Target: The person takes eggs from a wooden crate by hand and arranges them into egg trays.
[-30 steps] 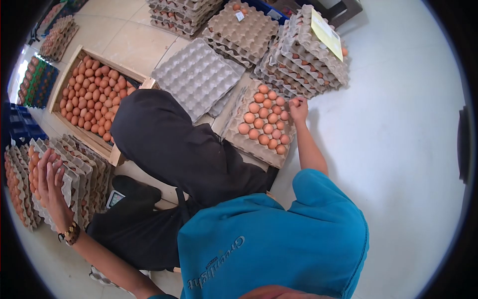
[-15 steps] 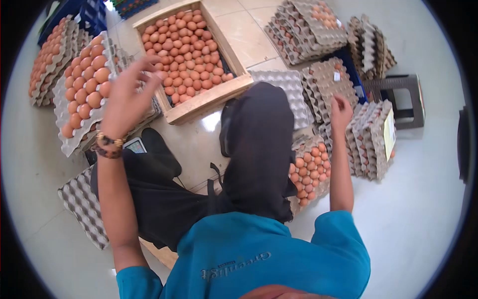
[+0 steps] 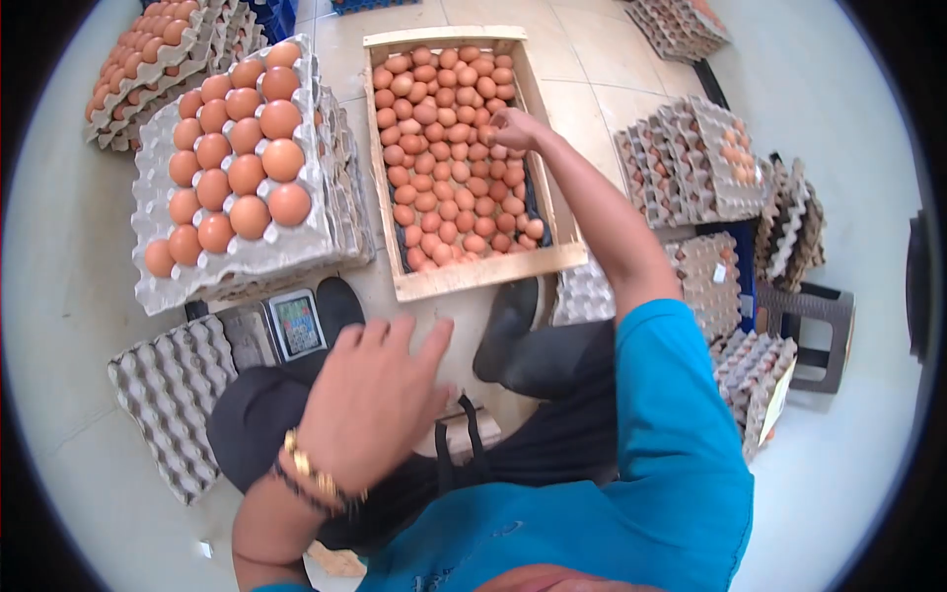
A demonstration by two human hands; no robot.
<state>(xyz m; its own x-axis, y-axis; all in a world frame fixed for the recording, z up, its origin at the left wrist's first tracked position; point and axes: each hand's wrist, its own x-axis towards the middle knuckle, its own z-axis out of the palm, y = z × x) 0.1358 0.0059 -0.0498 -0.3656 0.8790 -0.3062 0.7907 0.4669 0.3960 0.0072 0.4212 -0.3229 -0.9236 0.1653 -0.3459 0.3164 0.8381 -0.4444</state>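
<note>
Brown eggs [image 3: 449, 197] fill a wooden crate [image 3: 493, 272] with a dark lining. My right hand [image 3: 515, 130] is over the crate's right side, its fingers curled together at the eggs; whether an egg is inside them is hidden. Near the camera, above my lap, my left hand [image 3: 380, 390] has its fingers apart and holds nothing; a bracelet [image 3: 318, 476] is on its wrist. Left of the crate stands a stack of grey egg trays [image 3: 153, 212], its top tray partly filled with eggs [image 3: 245, 170].
A scale [image 3: 297, 324] with a lit display sits below the left stack, beside an empty tray [image 3: 178, 395]. More egg trays [image 3: 681, 158] stand at the right, near a dark stool [image 3: 838, 335]. Another egg stack [image 3: 148, 49] is at the upper left.
The view has swung left. My right hand has gone from the trays on the right to the wooden crate. My left hand has moved from beside the left stack to above my lap.
</note>
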